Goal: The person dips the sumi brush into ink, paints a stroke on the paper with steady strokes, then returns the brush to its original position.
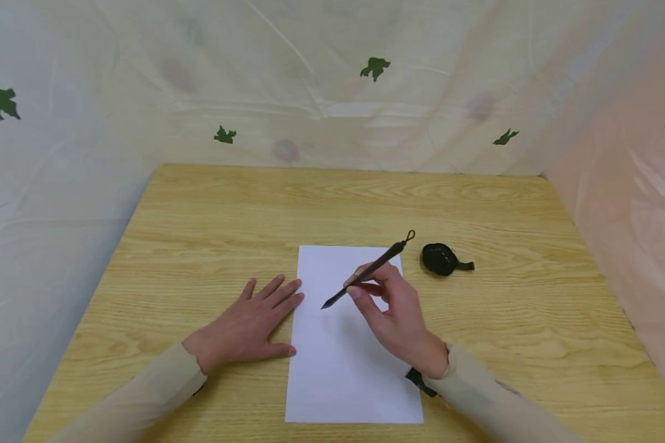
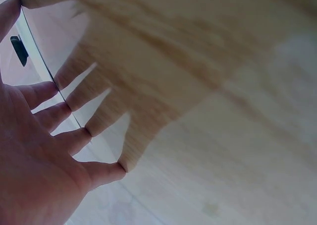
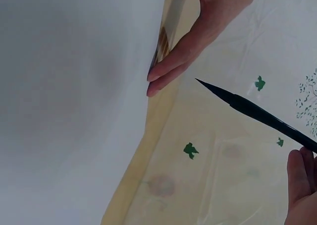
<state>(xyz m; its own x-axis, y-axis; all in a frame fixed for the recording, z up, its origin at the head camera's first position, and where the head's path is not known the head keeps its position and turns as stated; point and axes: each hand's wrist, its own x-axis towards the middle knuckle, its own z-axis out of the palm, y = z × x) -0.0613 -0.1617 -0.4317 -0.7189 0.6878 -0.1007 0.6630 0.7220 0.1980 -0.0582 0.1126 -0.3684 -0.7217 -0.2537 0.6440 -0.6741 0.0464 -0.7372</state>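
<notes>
A sheet of white paper (image 1: 338, 381) lies on the wooden table. My left hand (image 1: 246, 329) is spread flat at the paper's left side, with some fingertips touching its edge. In the left wrist view the left hand (image 2: 44, 155) shows its fingers straight and apart. Over the paper, my right hand (image 1: 396, 314) pinches a dark calligraphy brush (image 1: 375, 264) with a loop at its top end. The brush slants, its pointed tip down to the left. In the right wrist view, the brush (image 3: 267, 118) has a tapered black tip. Whether it touches the paper is unclear.
To the right of the paper, a small black dish (image 1: 439, 259) with a short handle rests on the table (image 1: 244, 209). Pale sheeting (image 1: 310, 80) with green bird-like shapes encloses the table's back and sides. Dark straps show by both sleeves.
</notes>
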